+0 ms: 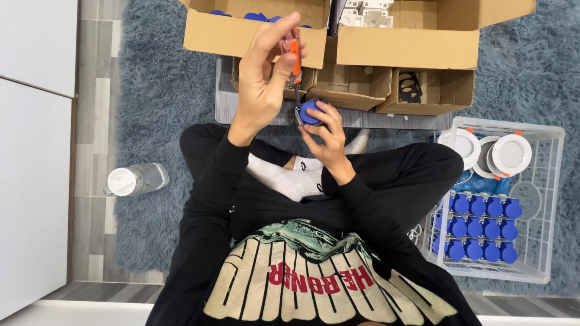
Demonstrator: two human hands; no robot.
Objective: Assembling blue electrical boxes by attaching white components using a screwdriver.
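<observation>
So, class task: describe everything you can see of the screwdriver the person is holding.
The screwdriver has a clear handle with orange parts, plastic by the look of it, and a thin dark metal shaft. It stands nearly upright, tip down. The left hand grips the handle from above, fingers wrapped round it. The tip meets a small round blue part in a grey rim, held by the right hand. Open cardboard boxes lie behind it.

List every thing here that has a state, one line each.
Left hand: grips the screwdriver.
Screwdriver: upright, tip on the blue part.
Right hand: holds the blue part.
Blue part: held.
Boxes: open.
Bottle: capped, lying down.
Basket: partly filled.
</observation>
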